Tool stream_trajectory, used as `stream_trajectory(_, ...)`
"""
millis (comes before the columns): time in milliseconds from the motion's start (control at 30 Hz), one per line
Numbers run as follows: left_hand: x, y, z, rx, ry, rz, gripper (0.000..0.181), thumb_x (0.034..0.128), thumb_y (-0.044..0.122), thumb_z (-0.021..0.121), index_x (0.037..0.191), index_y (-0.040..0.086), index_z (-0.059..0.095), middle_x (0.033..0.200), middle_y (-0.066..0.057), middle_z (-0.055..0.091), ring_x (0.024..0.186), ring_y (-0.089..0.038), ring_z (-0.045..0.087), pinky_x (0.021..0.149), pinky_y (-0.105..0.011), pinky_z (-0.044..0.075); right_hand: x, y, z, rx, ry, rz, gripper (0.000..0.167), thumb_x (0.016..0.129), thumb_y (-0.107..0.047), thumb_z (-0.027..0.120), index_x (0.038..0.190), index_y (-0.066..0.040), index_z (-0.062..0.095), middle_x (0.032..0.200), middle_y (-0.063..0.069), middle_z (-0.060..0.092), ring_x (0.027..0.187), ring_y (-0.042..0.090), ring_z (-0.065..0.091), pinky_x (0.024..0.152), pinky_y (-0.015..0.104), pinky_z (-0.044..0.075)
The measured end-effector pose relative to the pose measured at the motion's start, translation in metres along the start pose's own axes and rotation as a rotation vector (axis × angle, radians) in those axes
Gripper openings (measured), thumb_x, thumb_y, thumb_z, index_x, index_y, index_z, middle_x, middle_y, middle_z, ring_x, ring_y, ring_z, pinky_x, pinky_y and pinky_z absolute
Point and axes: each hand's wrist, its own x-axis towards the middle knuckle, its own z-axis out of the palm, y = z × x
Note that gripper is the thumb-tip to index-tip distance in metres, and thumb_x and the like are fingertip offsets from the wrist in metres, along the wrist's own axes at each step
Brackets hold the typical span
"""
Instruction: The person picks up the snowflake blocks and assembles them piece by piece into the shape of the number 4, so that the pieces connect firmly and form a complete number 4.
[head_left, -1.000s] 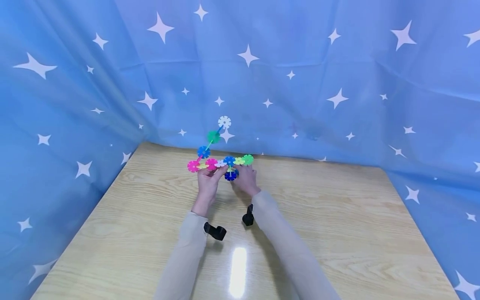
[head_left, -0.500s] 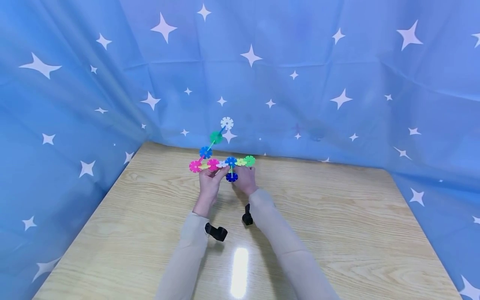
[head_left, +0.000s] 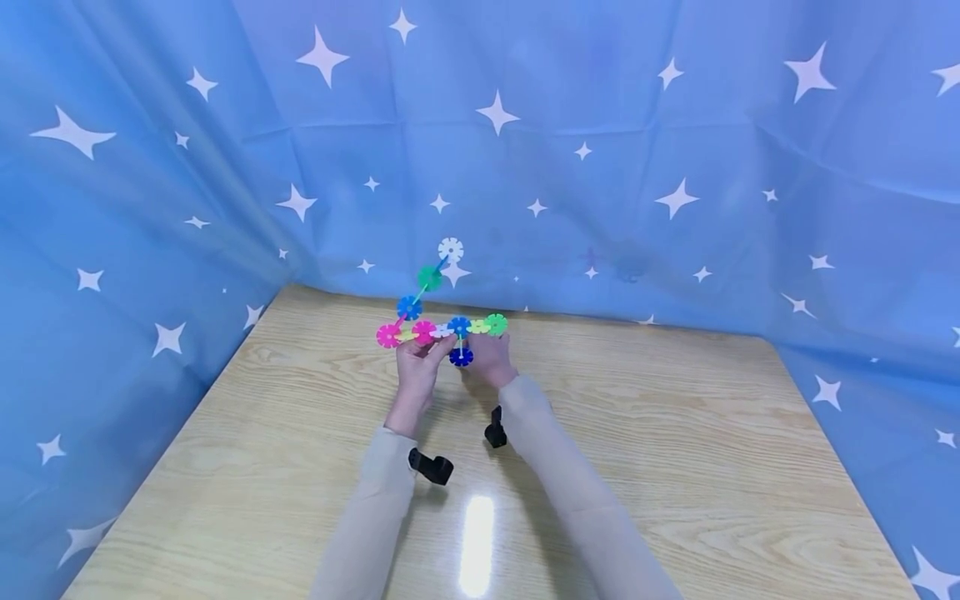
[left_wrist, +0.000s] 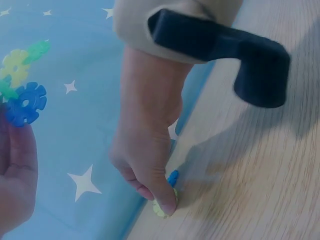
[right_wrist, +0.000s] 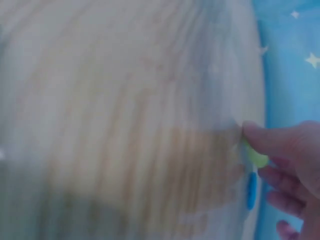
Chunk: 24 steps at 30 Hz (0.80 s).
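Notched plastic snowflake discs are joined into one structure, held up over the far part of the table. A row runs from a pink disc to a light green disc, and a slanting branch climbs to a white disc. A dark blue disc hangs under the row's blue disc. My left hand pinches the row near its middle. Low by the tabletop, my right hand pinches a yellow-green disc; a small blue disc shows beside it. The right fingertips are hidden from the head view.
The wooden table ends at a blue curtain with white stars, close behind the hands. Another curtain side stands at the left. A black wrist camera sits on the left sleeve, another black camera on the right.
A bit of blue and yellow that showed between the hands, beside the dark blue disc, is now out of sight in the head view. Both hands keep nearly the same place.
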Motion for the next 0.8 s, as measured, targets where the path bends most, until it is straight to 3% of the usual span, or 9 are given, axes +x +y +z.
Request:
stream_trajectory(100, 0.000, 0.000, -0.002, -0.001, 0.006, 0.009, 0.006, 0.0765, 0.006, 0.077, 0.075, 0.002, 0.073, 0.070, 0.007, 0.068, 0.071, -0.006, 0.063, 0.068, -0.018, 0.054, -0.004, -0.001, 0.003, 0.050, 0.039, -0.024, 0.015, 0.085, -0.022, 0.070, 0.083, -0.010, 0.061, 0.078, 0.002, 0.063, 0.075, 0.019, 0.058, 0.082, 0.041, 0.048)
stream_trajectory(200, 0.000, 0.000, -0.003, 0.007, 0.009, 0.012, 0.004, 0.0775, 0.003, 0.075, 0.074, 0.004, 0.073, 0.070, 0.007, 0.067, 0.071, -0.006, 0.063, 0.067, -0.018, 0.054, -0.009, 0.000, 0.007, 0.176, 0.067, -0.017, 0.009, 0.085, -0.006, 0.065, 0.092, -0.007, 0.060, 0.085, 0.005, 0.063, 0.077, 0.019, 0.058, 0.074, 0.034, 0.052)
stream_trajectory(333, 0.000, 0.000, -0.004, 0.012, 0.020, 0.004, 0.011, 0.0791, -0.003, 0.071, 0.074, 0.006, 0.073, 0.071, 0.007, 0.068, 0.072, -0.006, 0.063, 0.069, -0.019, 0.054, -0.015, 0.005, 0.011, 0.356, 0.140, -0.014, 0.019, 0.083, 0.010, 0.058, 0.096, -0.003, 0.061, 0.088, 0.008, 0.063, 0.080, 0.021, 0.058, 0.073, 0.032, 0.053)
stream_trajectory(500, 0.000, 0.000, -0.005, 0.011, 0.039, -0.002, 0.023, 0.0790, -0.006, 0.069, 0.070, 0.014, 0.073, 0.069, 0.008, 0.067, 0.069, -0.005, 0.062, 0.067, -0.018, 0.053, -0.023, 0.016, 0.006, 0.601, 0.235, -0.030, 0.013, 0.082, 0.007, 0.064, 0.094, 0.003, 0.066, 0.086, 0.013, 0.065, 0.080, 0.022, 0.061, 0.071, 0.030, 0.054)
stream_trajectory(633, 0.000, -0.001, -0.005, 0.016, 0.034, 0.000, 0.028, 0.0795, -0.007, 0.068, 0.069, 0.018, 0.072, 0.069, 0.009, 0.067, 0.068, -0.004, 0.062, 0.067, -0.017, 0.053, -0.033, 0.023, -0.009, 0.793, 0.274, 0.031, 0.011, 0.081, 0.006, 0.066, 0.092, 0.005, 0.066, 0.083, 0.016, 0.066, 0.073, 0.023, 0.063, 0.066, 0.030, 0.057)
stream_trajectory(800, -0.001, -0.002, -0.007, 0.014, 0.007, 0.006, 0.015, 0.0793, 0.000, 0.072, 0.072, 0.014, 0.073, 0.072, 0.008, 0.068, 0.070, -0.005, 0.062, 0.068, -0.018, 0.053, -0.045, 0.032, -0.038, 0.941, 0.348, 0.091, 0.016, 0.083, 0.005, 0.063, 0.099, 0.007, 0.066, 0.090, 0.020, 0.066, 0.074, 0.020, 0.064, 0.071, 0.034, 0.059)
